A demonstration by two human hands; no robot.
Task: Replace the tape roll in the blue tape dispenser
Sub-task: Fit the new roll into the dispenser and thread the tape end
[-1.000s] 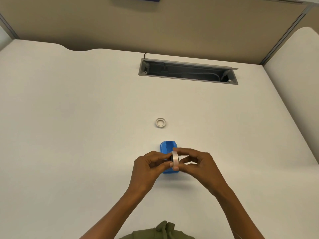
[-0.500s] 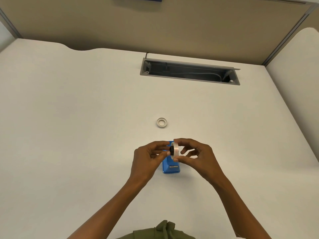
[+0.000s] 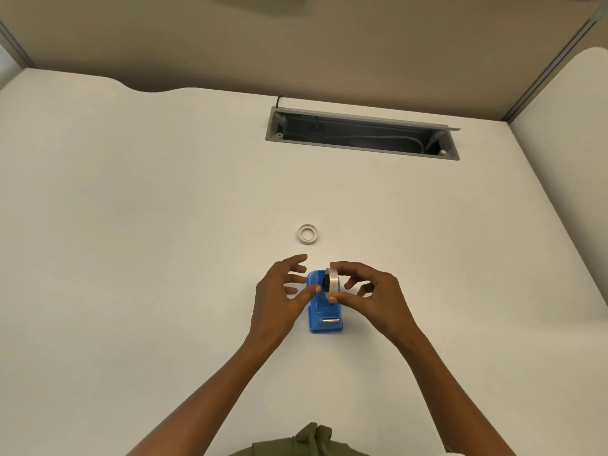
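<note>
The blue tape dispenser (image 3: 324,315) sits on the white desk in front of me, its metal cutter facing me. My right hand (image 3: 368,296) pinches a clear tape roll (image 3: 332,284) with a black hub on its left side, held upright just above the dispenser's far end. My left hand (image 3: 279,292) is beside the roll with fingers spread; its thumb tip is at the hub, though contact is unclear. A thin white, empty-looking tape ring (image 3: 308,233) lies flat on the desk beyond the dispenser.
A grey cable tray opening (image 3: 362,133) is cut into the desk at the back. A beige partition wall stands behind it. A second white desk (image 3: 566,179) adjoins on the right. Green clothing shows at the bottom edge.
Both hands moved away from me with the roll, uncovering the dispenser's cutter end. My left hand's fingers have spread and come off the roll, which my right hand now holds alone.
</note>
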